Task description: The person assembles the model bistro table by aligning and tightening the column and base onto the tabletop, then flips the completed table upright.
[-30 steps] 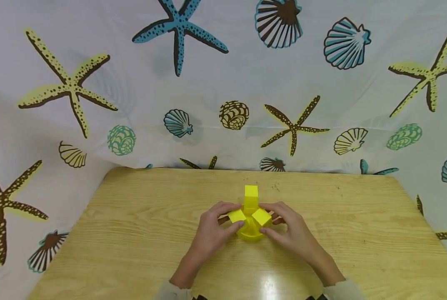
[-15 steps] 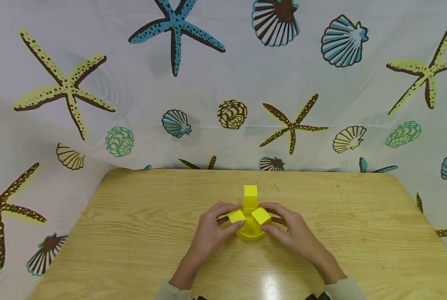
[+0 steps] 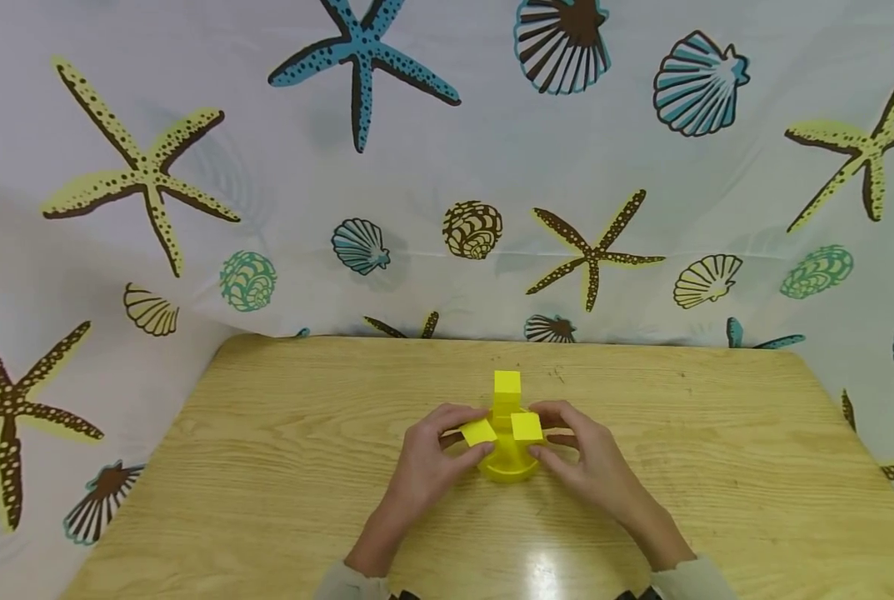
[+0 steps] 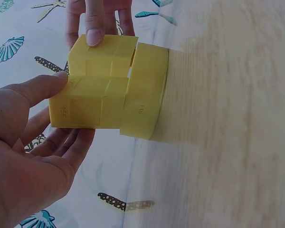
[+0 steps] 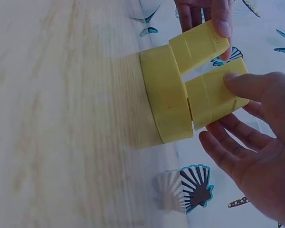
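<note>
A round yellow base (image 3: 508,472) stands on the table, with three yellow square-ended blocks rising from it. My left hand (image 3: 424,458) pinches the left block (image 3: 479,432) near its top, thumb in front and fingers behind. On the other side my right hand (image 3: 600,457) grips the right block (image 3: 526,427) between thumb and fingers. Untouched at the back is the third block (image 3: 506,383). In the right wrist view the right block (image 5: 211,95) leans, with a thin gap at the base (image 5: 166,95). Small raised marks show on the left block (image 4: 85,104) in the left wrist view.
The light wooden table (image 3: 304,400) spreads out on both sides of the base. Behind and beside it hangs a white cloth (image 3: 417,167) printed with starfish and shells.
My right hand has turned the right block, so its top now looks nearly square to me instead of diamond-shaped. The left hand, left block and back block keep their places.
</note>
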`<state>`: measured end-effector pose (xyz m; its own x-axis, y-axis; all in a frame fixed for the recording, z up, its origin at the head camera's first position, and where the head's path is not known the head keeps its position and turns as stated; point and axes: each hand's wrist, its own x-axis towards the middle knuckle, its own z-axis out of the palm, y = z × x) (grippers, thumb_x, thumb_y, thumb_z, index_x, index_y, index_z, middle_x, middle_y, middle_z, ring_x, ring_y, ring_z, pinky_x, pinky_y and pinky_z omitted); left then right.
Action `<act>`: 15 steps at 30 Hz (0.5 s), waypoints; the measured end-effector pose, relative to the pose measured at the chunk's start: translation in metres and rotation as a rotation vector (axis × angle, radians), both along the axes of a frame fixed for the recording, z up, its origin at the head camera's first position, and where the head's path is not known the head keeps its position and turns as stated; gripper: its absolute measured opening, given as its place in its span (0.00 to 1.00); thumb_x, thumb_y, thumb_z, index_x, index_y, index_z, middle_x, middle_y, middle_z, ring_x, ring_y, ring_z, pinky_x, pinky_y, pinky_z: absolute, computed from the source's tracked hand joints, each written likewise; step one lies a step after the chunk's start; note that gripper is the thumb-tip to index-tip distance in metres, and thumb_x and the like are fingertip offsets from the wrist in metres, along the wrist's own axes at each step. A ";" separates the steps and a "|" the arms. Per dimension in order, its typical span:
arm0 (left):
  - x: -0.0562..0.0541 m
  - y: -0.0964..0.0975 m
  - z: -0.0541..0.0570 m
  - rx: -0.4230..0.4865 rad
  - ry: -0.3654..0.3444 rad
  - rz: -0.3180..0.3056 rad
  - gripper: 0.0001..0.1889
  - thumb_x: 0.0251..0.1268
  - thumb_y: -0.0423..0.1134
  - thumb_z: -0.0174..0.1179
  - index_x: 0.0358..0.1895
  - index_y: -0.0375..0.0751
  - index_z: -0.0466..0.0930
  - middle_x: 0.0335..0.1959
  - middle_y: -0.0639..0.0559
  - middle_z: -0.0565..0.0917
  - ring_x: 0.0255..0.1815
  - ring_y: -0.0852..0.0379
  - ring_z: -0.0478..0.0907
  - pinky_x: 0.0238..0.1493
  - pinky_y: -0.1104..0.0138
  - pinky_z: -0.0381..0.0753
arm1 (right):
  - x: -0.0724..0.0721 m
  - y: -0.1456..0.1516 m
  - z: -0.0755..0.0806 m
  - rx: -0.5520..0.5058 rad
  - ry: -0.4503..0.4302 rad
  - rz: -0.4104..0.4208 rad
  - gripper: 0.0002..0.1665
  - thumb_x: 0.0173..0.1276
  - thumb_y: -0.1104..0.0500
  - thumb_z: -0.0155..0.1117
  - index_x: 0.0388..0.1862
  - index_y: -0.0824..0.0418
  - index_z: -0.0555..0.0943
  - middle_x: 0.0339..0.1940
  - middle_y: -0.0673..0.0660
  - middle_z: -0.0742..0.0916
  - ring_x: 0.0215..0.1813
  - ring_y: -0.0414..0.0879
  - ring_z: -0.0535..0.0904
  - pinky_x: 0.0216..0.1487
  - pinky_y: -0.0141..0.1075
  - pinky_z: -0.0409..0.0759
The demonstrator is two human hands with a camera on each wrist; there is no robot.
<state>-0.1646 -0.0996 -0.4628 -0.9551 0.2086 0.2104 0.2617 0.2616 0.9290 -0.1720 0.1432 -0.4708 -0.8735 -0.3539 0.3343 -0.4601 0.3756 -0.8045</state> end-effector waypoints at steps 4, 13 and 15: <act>0.000 0.000 0.000 0.000 -0.006 0.000 0.19 0.63 0.32 0.73 0.58 0.38 0.85 0.55 0.46 0.83 0.60 0.46 0.80 0.60 0.56 0.83 | 0.000 -0.001 -0.002 0.023 0.031 -0.016 0.29 0.68 0.65 0.73 0.67 0.61 0.77 0.57 0.53 0.84 0.55 0.51 0.82 0.52 0.42 0.87; 0.000 0.000 0.001 0.000 0.008 -0.008 0.19 0.63 0.33 0.73 0.57 0.38 0.86 0.54 0.46 0.83 0.60 0.46 0.81 0.60 0.55 0.83 | 0.001 -0.005 -0.003 0.132 0.042 -0.070 0.31 0.71 0.55 0.72 0.72 0.50 0.76 0.48 0.49 0.81 0.48 0.43 0.81 0.49 0.36 0.87; 0.000 0.000 0.001 -0.002 0.012 -0.005 0.19 0.63 0.33 0.73 0.57 0.38 0.86 0.53 0.46 0.83 0.60 0.46 0.81 0.60 0.54 0.83 | 0.001 -0.006 -0.002 0.144 0.028 -0.083 0.31 0.71 0.55 0.73 0.71 0.49 0.77 0.47 0.49 0.80 0.46 0.43 0.81 0.48 0.37 0.88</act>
